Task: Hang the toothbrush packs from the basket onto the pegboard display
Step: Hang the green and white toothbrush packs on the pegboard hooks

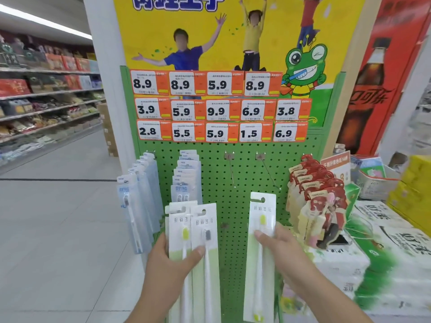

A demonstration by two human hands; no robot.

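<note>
**Operator:** Reading from my end. Right hand [277, 243] is closed on one flat white-and-pale-green carded toothbrush pack [260, 252], thumb across its front, fingers behind. The pack is upright, hang hole at the top, held in front of the green perforated metal pegboard [242, 183], below the two bare metal hooks [268, 173].

**Checker:** Left side?

**Operator:** Left hand [172, 259] grips a fanned stack of matching white-and-green toothbrush packs [193, 241], thumb pressed on the front card. I count at least two cards; more may lie behind, I cannot tell. One brush has a yellow-green head, the next a dark one.

**Checker:** Surroundings?

**Operator:** Left of the stack, two rows of pale blue carded toothbrush packs [142, 201] hang on pegs. At the right edge of the board hangs a row of red-and-cream carded packs [317, 197]. Above the holes, orange-and-white paper price labels [217, 109] cover the board in three rows. White-and-green printed cartons [373, 241] are stacked to the right. I see no basket from here.
</note>
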